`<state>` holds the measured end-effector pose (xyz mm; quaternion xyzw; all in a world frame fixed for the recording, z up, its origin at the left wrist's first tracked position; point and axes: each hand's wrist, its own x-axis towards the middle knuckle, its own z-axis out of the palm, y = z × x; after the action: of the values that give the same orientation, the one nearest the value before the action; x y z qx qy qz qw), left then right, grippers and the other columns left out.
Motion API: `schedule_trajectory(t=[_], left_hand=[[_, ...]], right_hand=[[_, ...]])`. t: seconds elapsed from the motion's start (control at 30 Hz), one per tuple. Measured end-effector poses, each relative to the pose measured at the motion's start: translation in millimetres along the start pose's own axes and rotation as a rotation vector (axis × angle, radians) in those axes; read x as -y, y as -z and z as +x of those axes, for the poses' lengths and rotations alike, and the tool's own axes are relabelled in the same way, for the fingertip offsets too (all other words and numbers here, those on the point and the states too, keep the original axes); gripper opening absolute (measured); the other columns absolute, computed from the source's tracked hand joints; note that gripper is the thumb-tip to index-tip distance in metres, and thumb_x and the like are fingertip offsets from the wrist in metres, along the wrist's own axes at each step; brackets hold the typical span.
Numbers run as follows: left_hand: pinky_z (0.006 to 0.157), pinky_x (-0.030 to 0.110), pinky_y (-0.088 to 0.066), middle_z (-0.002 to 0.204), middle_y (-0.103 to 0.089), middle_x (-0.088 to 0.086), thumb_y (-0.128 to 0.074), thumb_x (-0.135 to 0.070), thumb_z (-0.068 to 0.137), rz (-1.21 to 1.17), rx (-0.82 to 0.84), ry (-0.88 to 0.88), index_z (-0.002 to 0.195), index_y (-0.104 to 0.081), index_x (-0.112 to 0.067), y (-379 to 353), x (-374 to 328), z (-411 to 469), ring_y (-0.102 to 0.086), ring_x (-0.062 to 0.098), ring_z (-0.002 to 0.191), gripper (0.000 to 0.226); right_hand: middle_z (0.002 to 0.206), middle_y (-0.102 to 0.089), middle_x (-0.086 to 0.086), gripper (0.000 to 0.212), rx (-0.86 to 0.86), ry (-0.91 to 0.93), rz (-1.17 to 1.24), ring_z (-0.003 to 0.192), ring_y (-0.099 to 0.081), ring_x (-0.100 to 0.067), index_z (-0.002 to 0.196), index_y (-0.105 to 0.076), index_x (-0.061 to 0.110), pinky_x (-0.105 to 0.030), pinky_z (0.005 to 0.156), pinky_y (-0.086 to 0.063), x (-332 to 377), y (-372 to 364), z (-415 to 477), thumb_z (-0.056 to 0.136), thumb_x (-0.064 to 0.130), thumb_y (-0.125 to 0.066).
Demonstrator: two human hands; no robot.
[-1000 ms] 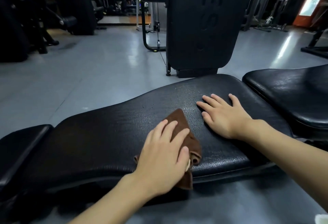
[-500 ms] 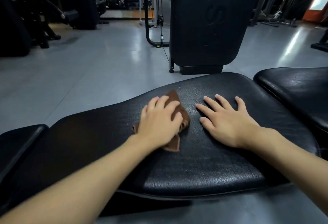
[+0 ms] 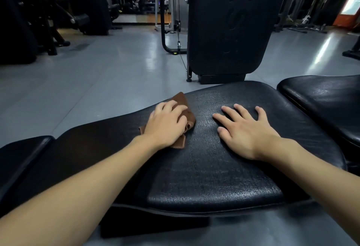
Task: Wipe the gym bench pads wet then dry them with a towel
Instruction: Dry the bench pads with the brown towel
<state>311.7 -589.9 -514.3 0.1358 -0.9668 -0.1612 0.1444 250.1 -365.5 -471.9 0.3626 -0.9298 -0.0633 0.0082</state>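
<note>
The left hand [image 3: 167,126] is pressing the brown cloth [image 3: 182,99] near the pad's [image 3: 204,177] far edge, fingers curled over it. The right hand [image 3: 247,130] is lying flat beside it, fingers spread, bracing. Even, overlapping strokes would likely be serving best.

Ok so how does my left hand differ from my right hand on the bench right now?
The left hand lies on a brown cloth, while the right hand lies on the bare black pad. The left hand's fingers bend over the cloth and sit close together, but the right hand's fingers are straight and spread. Both hands are palm down on the same pad.
</note>
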Motion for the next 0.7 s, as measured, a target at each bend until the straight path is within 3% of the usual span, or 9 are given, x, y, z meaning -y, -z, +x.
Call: schedule_trajectory(t=[0.17,0.27,0.33,0.4,0.5,0.57,0.63,0.67,0.7], left_hand=[[0.119,0.040,-0.018,0.155,-0.030,-0.010,-0.025,-0.046,0.091,-0.002,0.013,-0.199,0.141,-0.043,-0.039,19.1,-10.1,-106.4,-0.013,0.015,0.145,0.054],[0.120,0.030,-0.013,0.156,-0.026,-0.013,-0.030,-0.051,0.087,-0.134,0.105,-0.266,0.141,-0.044,-0.038,35.4,-5.2,-133.1,-0.012,0.008,0.146,0.057],[0.118,0.029,-0.016,0.153,-0.024,-0.013,-0.035,-0.059,0.086,-0.299,0.130,-0.136,0.144,-0.038,-0.038,47.0,-4.0,-130.7,-0.019,0.007,0.144,0.062],[0.116,0.036,-0.023,0.149,-0.030,-0.007,-0.042,-0.062,0.089,-0.259,0.108,0.024,0.149,-0.029,-0.031,53.6,-6.6,-120.1,-0.026,0.014,0.140,0.069],[0.108,0.043,-0.037,0.131,-0.054,-0.001,-0.059,-0.059,0.085,-0.189,0.130,0.165,0.138,-0.048,-0.024,52.6,-3.6,-104.6,-0.049,0.020,0.125,0.065],[0.098,0.038,-0.048,0.111,-0.065,-0.003,-0.074,-0.051,0.078,-0.359,0.101,0.196,0.116,-0.063,-0.022,55.7,1.1,-95.5,-0.061,0.017,0.106,0.050],[0.083,0.029,-0.052,0.093,-0.066,-0.005,-0.082,-0.035,0.076,-0.480,0.076,0.189,0.101,-0.064,-0.020,62.0,0.8,-93.6,-0.063,0.014,0.089,0.034],[0.076,0.026,-0.051,0.087,-0.065,-0.005,-0.083,-0.027,0.076,-0.538,0.062,0.185,0.098,-0.062,-0.019,64.9,-0.5,-94.4,-0.062,0.012,0.082,0.031],[0.073,0.024,-0.050,0.085,-0.065,-0.005,-0.083,-0.022,0.077,-0.597,0.042,0.185,0.097,-0.062,-0.017,68.6,-2.7,-94.8,-0.061,0.010,0.078,0.030]], right_hand=[[0.166,-0.002,0.009,0.053,0.015,-0.013,0.011,0.152,0.003,-0.018,0.153,-0.007,0.043,-0.062,0.116,0.002,1.9,2.2,-1.2,0.101,0.050,-0.007],[0.166,-0.004,0.010,0.053,0.011,-0.017,0.036,0.152,0.002,-0.018,0.153,-0.010,0.043,-0.062,0.117,0.002,2.6,4.2,-2.0,0.101,0.050,-0.008],[0.165,-0.007,0.009,0.053,0.020,-0.014,0.036,0.152,0.001,-0.019,0.153,-0.013,0.043,-0.062,0.117,0.001,3.5,4.9,-3.0,0.101,0.051,-0.010],[0.164,-0.016,0.008,0.051,-0.029,-0.018,0.013,0.152,-0.005,-0.020,0.151,-0.023,0.042,-0.062,0.117,-0.001,4.0,5.5,-5.5,0.101,0.050,-0.015],[0.144,-0.048,0.008,0.041,-0.217,0.012,-0.011,0.140,-0.032,-0.017,0.137,-0.049,0.036,-0.053,0.113,-0.016,15.1,10.5,-8.8,0.100,0.046,-0.034],[0.120,-0.064,0.013,0.044,-0.228,0.009,0.332,0.122,-0.051,-0.013,0.134,-0.055,0.033,-0.046,0.108,-0.026,34.4,16.9,-11.5,0.093,0.049,-0.050],[0.103,-0.069,0.015,0.080,-0.037,0.055,0.754,0.109,-0.060,-0.010,0.145,-0.045,0.026,-0.047,0.111,-0.031,54.8,24.3,-13.5,0.076,0.062,-0.063],[0.099,-0.070,0.013,0.093,0.045,0.073,0.838,0.103,-0.062,-0.009,0.148,-0.040,0.021,-0.045,0.109,-0.036,63.6,26.6,-16.0,0.070,0.064,-0.068],[0.095,-0.071,0.010,0.091,0.078,0.068,0.900,0.095,-0.064,-0.009,0.146,-0.041,0.018,-0.037,0.103,-0.043,69.5,27.8,-15.9,0.071,0.058,-0.074]])
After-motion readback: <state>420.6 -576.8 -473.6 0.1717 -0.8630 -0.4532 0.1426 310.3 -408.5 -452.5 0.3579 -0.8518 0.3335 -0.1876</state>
